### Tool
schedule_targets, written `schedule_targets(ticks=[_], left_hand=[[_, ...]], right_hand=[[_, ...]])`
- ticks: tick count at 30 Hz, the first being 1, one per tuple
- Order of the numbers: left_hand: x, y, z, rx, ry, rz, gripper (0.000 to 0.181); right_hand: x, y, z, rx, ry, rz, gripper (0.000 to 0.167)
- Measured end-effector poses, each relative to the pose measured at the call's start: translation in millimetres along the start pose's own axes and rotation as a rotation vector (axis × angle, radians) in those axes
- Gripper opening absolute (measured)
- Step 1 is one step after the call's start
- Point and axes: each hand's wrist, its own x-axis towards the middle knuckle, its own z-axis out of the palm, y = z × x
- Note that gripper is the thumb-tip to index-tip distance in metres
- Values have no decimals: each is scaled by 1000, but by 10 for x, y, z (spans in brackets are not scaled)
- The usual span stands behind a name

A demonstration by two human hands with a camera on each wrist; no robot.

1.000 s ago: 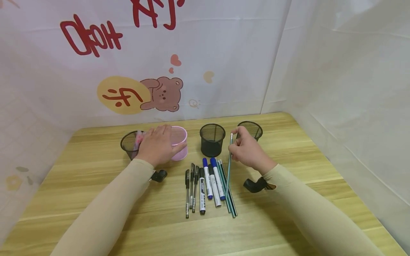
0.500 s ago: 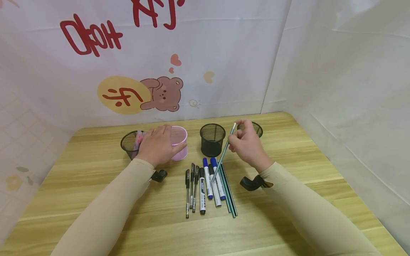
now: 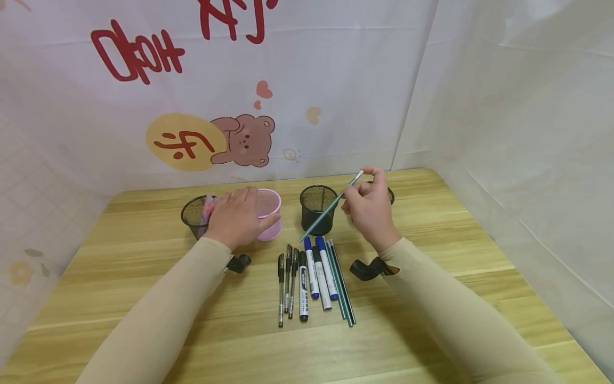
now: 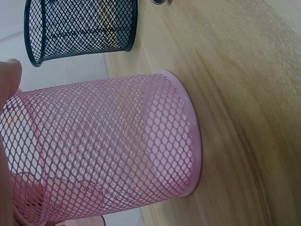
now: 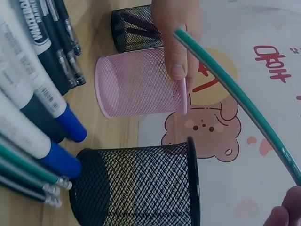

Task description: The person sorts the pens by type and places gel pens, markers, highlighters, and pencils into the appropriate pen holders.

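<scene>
My left hand holds the pink mesh pen holder by its top, the thumb on the outer wall near the rim. The pen holder stands upright on the table, as the left wrist view shows. My right hand pinches a green pencil near its eraser end. That pencil slants in the air in front of the middle black mesh pen holder, its far end pointing left. In the right wrist view the pencil crosses before the backdrop, with only fingertips in the corner.
Black pens, markers and more pencils lie side by side on the wooden table. A black mesh holder with pinkish items stands left; another is partly behind my right hand. A printed cloth hangs behind.
My right hand has risen slightly, and the pencil in it has swung from nearly upright to a slant, its lower end going left and up off the markers. My left hand stays put.
</scene>
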Motion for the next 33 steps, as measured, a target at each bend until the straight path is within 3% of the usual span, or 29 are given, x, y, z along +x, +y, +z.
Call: schedule_targets(ticks=[12, 25, 33], left_hand=[[5, 6, -3, 12, -2, 0, 98], [-1, 14, -10, -3, -1, -6, 94], [0, 2, 2, 9, -1, -4, 95]], right_hand=[[137, 8, 190, 89, 164, -38, 42], [238, 18, 464, 202, 195, -55, 40], [213, 51, 593, 180, 201, -25, 40]])
